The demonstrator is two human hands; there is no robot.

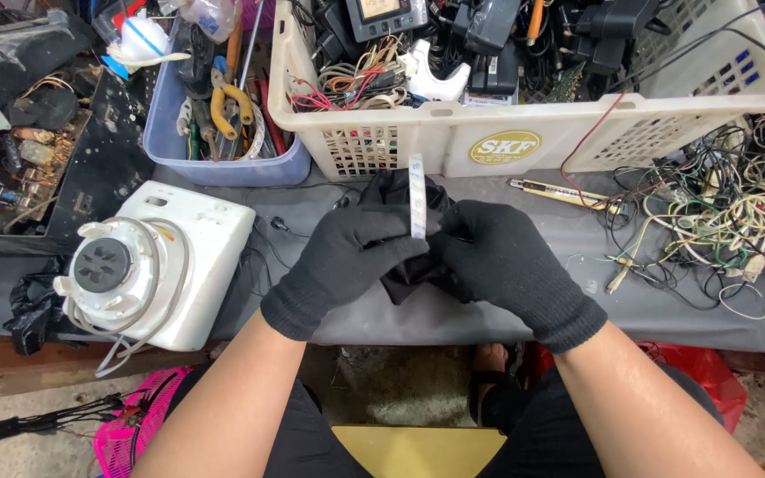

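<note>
Both forearms come in from the bottom edge, at about 7 and 5 o'clock, and angle inward so the two black-gloved hands meet at the centre of the grey work surface (489, 319). The left hand (347, 261) lies palm down with its fingers curled toward 2 o'clock, closed around a dark, mostly hidden object (405, 274) that sits between the two hands. The right hand (506, 265) mirrors it, fingers bent toward 10 o'clock and closed on the same dark object. A thin white flat ribbon strip (417, 196) stands upright between the fingertips, rising toward 12 o'clock; it appears pinched where the gloves meet, though which hand pinches it cannot be told.

At 9 o'clock from the hands lies a white boxy device with a round front ring (157, 265), near the left hand but not touching it. At 12 o'clock stands a cream plastic basket (524, 133) crammed with cables and adapters. At 11 o'clock is a blue tray of hand tools (223, 133). At 3 o'clock a tangle of loose wires (719, 221) spreads across the surface.
</note>
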